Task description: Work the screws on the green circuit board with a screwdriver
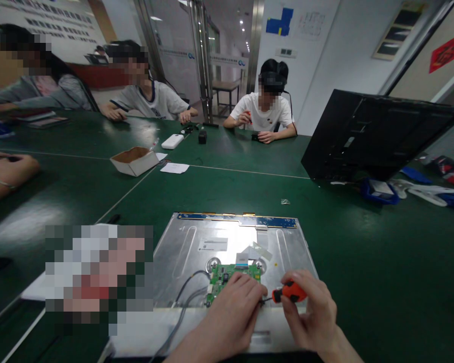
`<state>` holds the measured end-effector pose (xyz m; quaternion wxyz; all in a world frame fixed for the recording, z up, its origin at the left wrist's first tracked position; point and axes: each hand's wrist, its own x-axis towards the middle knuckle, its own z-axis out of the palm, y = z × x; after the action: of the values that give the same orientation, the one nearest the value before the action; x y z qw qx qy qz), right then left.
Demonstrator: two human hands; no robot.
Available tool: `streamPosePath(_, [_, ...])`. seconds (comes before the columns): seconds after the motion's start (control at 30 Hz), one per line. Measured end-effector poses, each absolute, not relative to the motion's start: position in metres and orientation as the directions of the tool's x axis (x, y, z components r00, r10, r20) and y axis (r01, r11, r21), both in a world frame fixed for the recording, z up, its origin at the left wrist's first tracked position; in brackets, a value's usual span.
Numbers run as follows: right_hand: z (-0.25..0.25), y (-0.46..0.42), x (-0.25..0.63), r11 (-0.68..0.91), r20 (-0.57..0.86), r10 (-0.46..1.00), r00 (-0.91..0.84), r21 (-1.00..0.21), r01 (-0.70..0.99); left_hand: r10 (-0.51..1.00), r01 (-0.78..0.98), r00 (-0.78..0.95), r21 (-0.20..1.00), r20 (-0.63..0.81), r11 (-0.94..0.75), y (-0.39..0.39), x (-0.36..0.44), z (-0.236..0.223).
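In the head view, much of the board point(220, 272) is hidden by the left hand point(239, 297), so its near right part cannot be made out. The shaft of the screwdriver point(293, 291) is partly seen beside the left fingertips, but its tip cannot be told from what lies around it. Both forearms are cut off by the lower edge, as are the cables point(184, 312) that are led from the board's left side. The area left of the panel point(291, 252) is masked by coarse blocks, and a co-worker's hand point(18, 171) is cut off at the left edge.

The screwdriver is pinched by its handle between the thumb and fingers of the right hand point(312, 307), with the shaft pointed left toward the board's right edge. The left hand is laid over the board with its fingers close together; whether anything is gripped by it cannot be told. The board is carried by the panel, which is laid flat on the surface point(363, 262), beneath both hands.
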<state>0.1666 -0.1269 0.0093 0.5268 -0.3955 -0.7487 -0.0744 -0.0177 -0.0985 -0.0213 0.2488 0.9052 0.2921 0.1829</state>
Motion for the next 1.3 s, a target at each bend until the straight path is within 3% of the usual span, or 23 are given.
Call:
streamPosePath(0.23, [0.0108, -0.1258, 0.1656, 0.662, 0.863, 0.482, -0.155, -0.242, 0.709, 0.617, 0.43, 0.763, 0.561, 0.193, -0.708, -0.0983, -0.0175, -0.0224])
streamPosePath(0.47, [0.0129, -0.1287, 0.1679, 0.667, 0.826, 0.53, -0.193, -0.266, 0.696, 0.612, 0.421, 0.766, 0.565, 0.196, -0.709, -0.0986, -0.0174, -0.0215])
streamPosePath(0.7, [0.0105, -0.1254, 0.1657, 0.645, 0.87, 0.464, -0.165, -0.204, 0.736, 0.626, 0.432, 0.756, 0.574, 0.19, -0.696, -0.0993, -0.0168, -0.0209])
streamPosePath(1.0, [0.0138, -0.1293, 0.169, 0.675, 0.809, 0.553, -0.203, -0.291, 0.678, 0.61, 0.429, 0.77, 0.557, 0.185, -0.711, -0.0971, -0.0179, -0.019])
streamPosePath(1.3, [0.0149, -0.1246, 0.164, 0.648, 0.866, 0.478, -0.149, -0.232, 0.726, 0.615, 0.435, 0.764, 0.549, 0.193, -0.713, -0.098, -0.0167, -0.0197])
